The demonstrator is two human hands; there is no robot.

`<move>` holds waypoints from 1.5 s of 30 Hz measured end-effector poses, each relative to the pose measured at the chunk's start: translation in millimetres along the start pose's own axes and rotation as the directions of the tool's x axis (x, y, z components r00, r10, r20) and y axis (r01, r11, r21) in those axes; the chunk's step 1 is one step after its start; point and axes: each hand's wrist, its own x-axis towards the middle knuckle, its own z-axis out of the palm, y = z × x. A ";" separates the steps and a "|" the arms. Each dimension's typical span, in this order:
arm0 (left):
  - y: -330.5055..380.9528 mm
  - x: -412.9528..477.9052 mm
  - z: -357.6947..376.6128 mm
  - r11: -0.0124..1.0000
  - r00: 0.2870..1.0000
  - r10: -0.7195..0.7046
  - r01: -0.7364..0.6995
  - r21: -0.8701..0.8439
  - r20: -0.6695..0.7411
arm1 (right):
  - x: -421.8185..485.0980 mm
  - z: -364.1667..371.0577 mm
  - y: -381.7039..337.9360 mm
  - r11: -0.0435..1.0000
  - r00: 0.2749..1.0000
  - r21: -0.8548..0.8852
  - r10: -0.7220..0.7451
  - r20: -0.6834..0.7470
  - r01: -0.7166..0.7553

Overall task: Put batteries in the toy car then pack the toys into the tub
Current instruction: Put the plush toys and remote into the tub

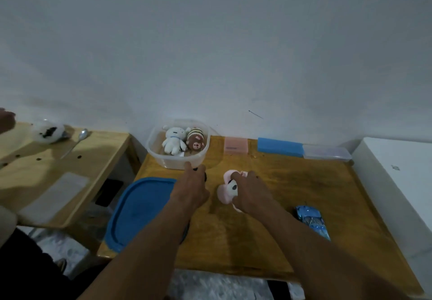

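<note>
- Toy car (312, 221) sits unpacked on the surface (233, 241); batteries, can't tell.
- Right hand (251, 192) grips the pink plush (224, 191); left hand (194, 185) covers something dark, grip unclear.
- Tub (180, 161) already holds the white plush (174, 140) and brown plush (196, 142).

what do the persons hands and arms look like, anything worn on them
The left hand and right hand are bare: no gloves, and no ring, watch or bracelet shows. The forearms are bare too, with no sleeve in view up to the frame's edge.
</note>
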 end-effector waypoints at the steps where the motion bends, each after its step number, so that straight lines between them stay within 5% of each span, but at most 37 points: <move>1: -5.4 5.3 -10.5 1.000 1.000 -0.005 0.005 0.003 -0.026 | 8.4 -4.3 -9.4 1.000 1.000 0.012 -0.009 -0.016 0.009; 8: -63.3 51.9 -61.4 0.999 0.993 0.030 -0.025 0.045 -0.118 | 72.5 -25.3 -74.4 0.997 0.991 0.034 -0.062 -0.118 0.067; 17: -134.0 126.1 -98.7 0.990 0.994 0.088 -0.081 0.112 -0.059 | 137.5 -27.3 -141.1 1.000 0.991 -0.016 0.004 -0.133 -0.007; 30: -153.6 207.4 -80.0 0.988 0.988 0.152 -0.152 -0.002 -0.029 | 207.0 -28.8 -152.7 0.998 0.992 -0.039 0.052 -0.111 -0.057; 45: -168.3 236.7 -18.9 0.993 0.977 0.112 -0.116 0.013 0.181 | 244.6 26.1 -133.9 0.997 0.990 -0.001 0.074 0.124 -0.074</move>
